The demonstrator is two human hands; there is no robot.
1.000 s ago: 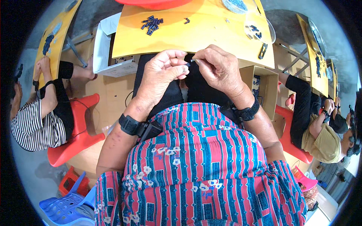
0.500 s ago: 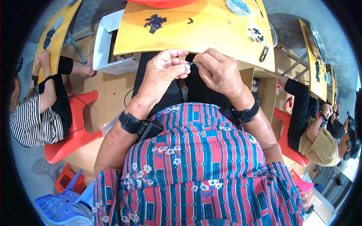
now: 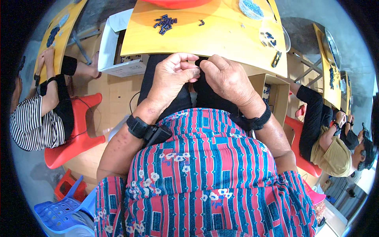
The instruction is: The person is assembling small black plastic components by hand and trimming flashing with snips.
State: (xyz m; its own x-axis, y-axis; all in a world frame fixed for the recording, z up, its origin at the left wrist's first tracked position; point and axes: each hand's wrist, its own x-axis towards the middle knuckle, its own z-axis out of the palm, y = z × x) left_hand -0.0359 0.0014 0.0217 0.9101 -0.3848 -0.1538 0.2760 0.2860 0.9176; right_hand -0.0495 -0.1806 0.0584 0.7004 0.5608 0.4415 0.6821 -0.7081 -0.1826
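Just past the table's near edge, over my dark trousers, my two hands meet fingertip to fingertip. My left hand pinches with thumb and forefinger. Beside it, my right hand is curled closed, knuckles up. Whatever lies between the fingertips is tiny and dark and cannot be made out against the trousers. On the yellow table ahead lies a pile of small black parts, with a couple of loose black parts to its right. A small black tool with a looped body lies near the right corner.
A clear dish of blue bits and a clear round dish with black parts stand at the right. A red basin is at the far edge. A white box and a cardboard box flank my legs. People sit at both sides.
My right hand has turned slightly, knuckles more upward, its fingertips less visible. The small black piece seen between the fingertips before is now hidden. The view has shifted slightly.
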